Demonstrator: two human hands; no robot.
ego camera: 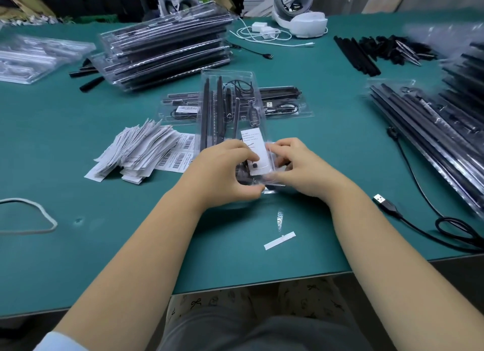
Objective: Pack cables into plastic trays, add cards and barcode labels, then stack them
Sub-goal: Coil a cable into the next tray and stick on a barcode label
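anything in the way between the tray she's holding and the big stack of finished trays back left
Nothing visible blocks it. Both hands hold the tray; bare green mat lies between it and the stack.

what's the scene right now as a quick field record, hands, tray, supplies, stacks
left hand: grips near end of tray
right hand: grips same end, fingers on card
tray: clear plastic, lengthwise away from person, black cables inside
card: white, at tray's near end
cards pile: left of tray
barcode labels: sheet beside pile
stack: filled trays, far left
second stack: filled trays, right
usb cable: loose, near right
table: green mat
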